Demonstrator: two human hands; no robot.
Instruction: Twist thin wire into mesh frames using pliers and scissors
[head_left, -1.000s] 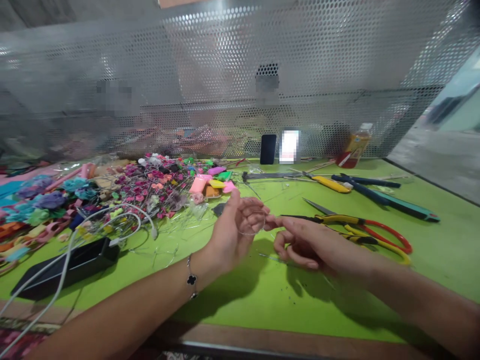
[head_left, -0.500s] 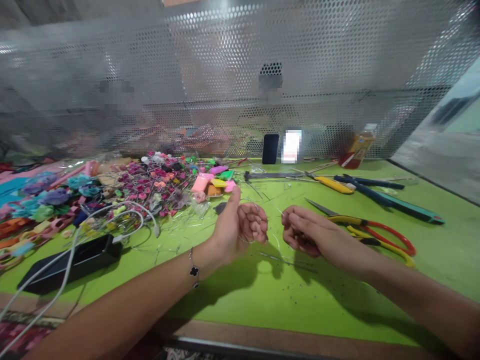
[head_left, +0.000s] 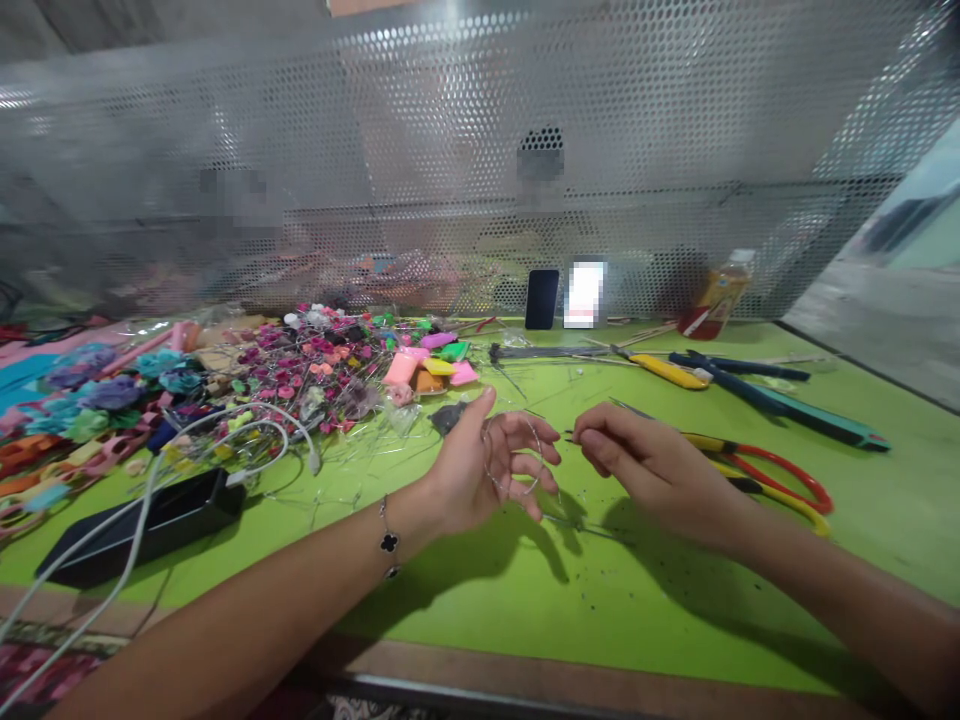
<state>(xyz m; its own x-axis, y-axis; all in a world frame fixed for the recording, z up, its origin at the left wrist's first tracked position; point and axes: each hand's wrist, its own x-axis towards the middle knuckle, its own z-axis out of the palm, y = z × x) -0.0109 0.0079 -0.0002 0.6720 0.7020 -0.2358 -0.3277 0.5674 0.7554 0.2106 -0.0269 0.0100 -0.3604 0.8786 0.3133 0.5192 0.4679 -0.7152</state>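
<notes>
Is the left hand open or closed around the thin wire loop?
Open: the left hand has spread, curved fingers, and the thin wire loop sits loosely among them.

Nothing is legible, not even the plastic bottle's label (head_left: pixel 711 312).

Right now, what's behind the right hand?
Red-handled scissors lie behind the right hand, which covers most of their blades; only a tip shows. Green mat surrounds them.
</notes>
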